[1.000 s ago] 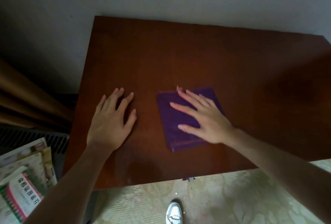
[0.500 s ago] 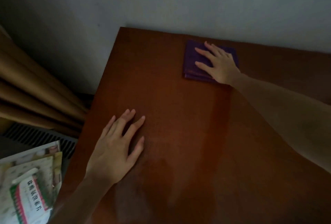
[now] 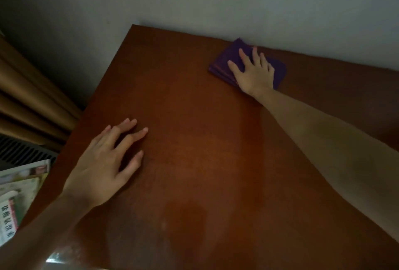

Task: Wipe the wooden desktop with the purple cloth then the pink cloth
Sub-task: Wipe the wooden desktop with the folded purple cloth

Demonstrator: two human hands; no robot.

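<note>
Right now your wooden desktop fills most of the view, a smooth reddish-brown slab with a dull sheen and a faint lighter streak running from near to far. Against the grey wall at its far edge lies the purple cloth, a folded square with soft layered edges, one corner touching the wall. Your right hand rests flat on top of it, fingers straight and spread, pressing it down, so any stroke has to come back toward you or sideways. Your left hand lies on bare wood at the near left, fingers loosely apart, holding nothing, well apart from the cloth. No pink cloth shows.
</note>
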